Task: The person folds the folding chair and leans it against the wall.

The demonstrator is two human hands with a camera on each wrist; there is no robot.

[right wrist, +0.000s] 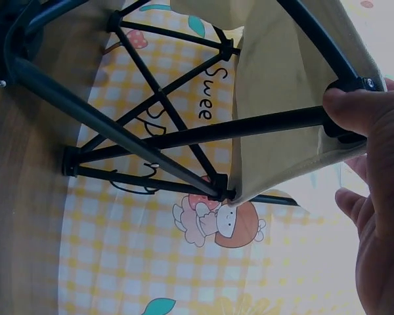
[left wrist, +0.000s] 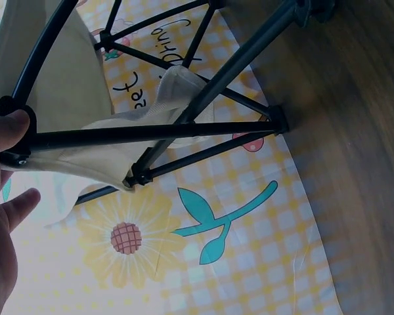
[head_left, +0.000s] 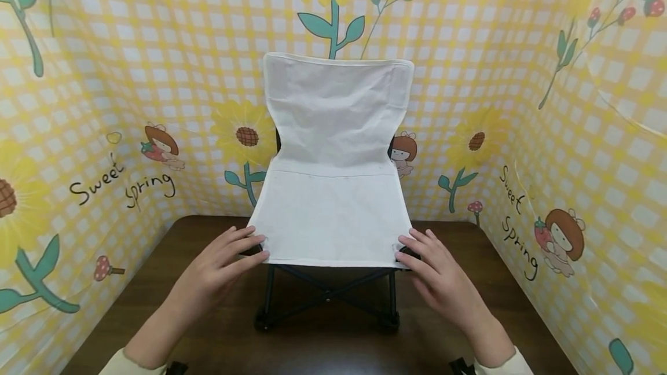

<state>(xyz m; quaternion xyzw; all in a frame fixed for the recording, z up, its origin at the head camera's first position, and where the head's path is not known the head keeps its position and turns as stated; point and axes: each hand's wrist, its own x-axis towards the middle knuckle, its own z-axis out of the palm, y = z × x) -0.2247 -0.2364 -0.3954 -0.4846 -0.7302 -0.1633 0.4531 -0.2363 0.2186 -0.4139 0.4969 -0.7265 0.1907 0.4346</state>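
A small folding chair with a white fabric seat and backrest [head_left: 333, 213] stands unfolded, its backrest away from me. Its black metal frame [head_left: 327, 293] crosses in an X below the seat. At the seat's front left corner, my left hand [head_left: 221, 262] has its fingers over the top. The left wrist view shows that thumb [left wrist: 14, 128] against the black corner joint from below. My right hand [head_left: 443, 274] pinches the front right corner likewise, its thumb [right wrist: 354, 108] on the joint [right wrist: 345, 134] under the fabric.
The chair's feet [head_left: 388, 321] rest on a dark brown wooden table [head_left: 328, 355]. Yellow checked cloth [head_left: 208, 74] printed with sunflowers and girls rises close behind the chair and along both sides. Dark straps [head_left: 177, 368] show near the sleeves.
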